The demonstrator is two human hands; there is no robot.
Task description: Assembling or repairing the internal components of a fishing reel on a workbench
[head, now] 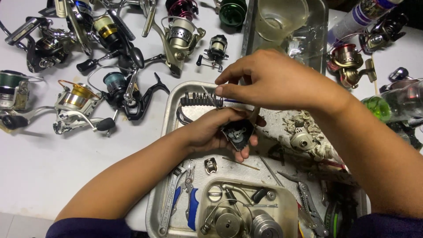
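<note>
Reel body, dark, open side up, sits cupped in the left hand above the metal tray. Right hand hovers just over it, thumb and forefinger pinched on a thin tool that slants down toward the body.

Doing it well, as I judge: keep the body level in the palm and over the tray, so any loose part drops in rather than onto the table. Work the tool tip lightly; the exposed parts look small.

Below the hands: pliers with blue grips, wrench, and a smaller dish of reel parts. Bit holder just behind the left hand. Many whole reels left of the hands.

Hard to make out: the tool's tip is hidden by the fingers, so its kind is unclear. The inside of the body is too small to read. Tray's right end is cluttered and dark.
</note>
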